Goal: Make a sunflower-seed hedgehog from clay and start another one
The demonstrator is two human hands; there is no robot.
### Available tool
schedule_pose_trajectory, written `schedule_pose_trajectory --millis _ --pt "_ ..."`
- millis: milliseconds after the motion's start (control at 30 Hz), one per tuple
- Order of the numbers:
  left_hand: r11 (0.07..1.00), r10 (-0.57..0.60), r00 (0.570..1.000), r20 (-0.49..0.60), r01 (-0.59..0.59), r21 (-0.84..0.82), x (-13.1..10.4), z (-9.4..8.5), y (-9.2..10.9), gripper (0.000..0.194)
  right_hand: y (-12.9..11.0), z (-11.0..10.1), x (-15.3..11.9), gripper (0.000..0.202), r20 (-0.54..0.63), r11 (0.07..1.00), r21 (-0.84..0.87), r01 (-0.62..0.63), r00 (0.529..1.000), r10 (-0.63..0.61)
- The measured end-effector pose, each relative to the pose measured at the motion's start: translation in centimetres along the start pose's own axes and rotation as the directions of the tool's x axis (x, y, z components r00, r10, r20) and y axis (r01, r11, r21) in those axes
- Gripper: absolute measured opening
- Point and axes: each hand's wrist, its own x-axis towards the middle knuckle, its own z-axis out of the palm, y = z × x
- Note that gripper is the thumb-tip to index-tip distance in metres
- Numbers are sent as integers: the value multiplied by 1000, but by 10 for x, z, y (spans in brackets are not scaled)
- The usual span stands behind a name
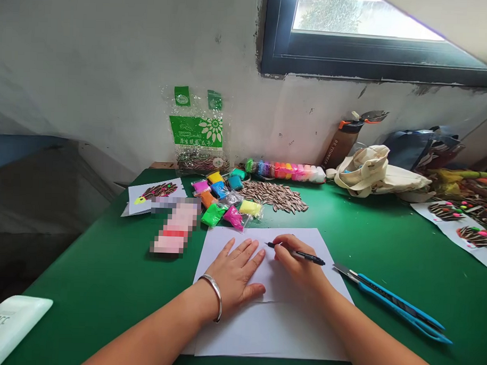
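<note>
White paper (274, 332) lies on the green table in front of me, more than one sheet by its edges. Flat on its left part rests my left hand (238, 270), fingers spread, with a silver bangle at the wrist. A black pen (310, 257) is gripped in my right hand (294, 259), its tip pointing left at the upper middle of the sheet. Whether the tip touches the paper I cannot tell. No clear marks show on the sheet. Just right of the paper is a blue utility knife (399, 305) with its blade out.
Beyond the paper lie several coloured clay packets (213, 215) and a heap of sunflower seeds (273, 196). A seed bag (197, 133) leans on the wall. Seed-covered pictures (159, 193) lie left, others right (446, 211). A brown bottle (343, 140) and a cloth bag (367, 171) stand behind.
</note>
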Motion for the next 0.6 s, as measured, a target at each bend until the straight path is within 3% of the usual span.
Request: schedule_pose_trajectory --millis 100,167,267,400,500,600 --pt "1000 1 1000 -10 -1 -3 0 2 -1 65 -6 3 -5 13 -51 962 273 -11 998 26" --pt "1000 2 1000 -18 -2 2 1 3 -1 65 -7 9 -9 14 -6 883 468 -45 999 54" --pt "1000 -6 1000 2 6 6 1 3 -2 68 -3 17 -9 11 75 780 608 -146 989 127" --pt "999 -32 999 6 32 10 0 1 -3 72 7 17 -2 11 37 693 700 -174 977 209" --pt "998 -56 998 -11 56 20 -3 2 -5 74 9 12 1 11 13 738 654 -163 979 204" --pt "998 -59 998 -14 59 19 -5 2 -8 74 3 8 -2 11 15 877 461 -138 989 148"
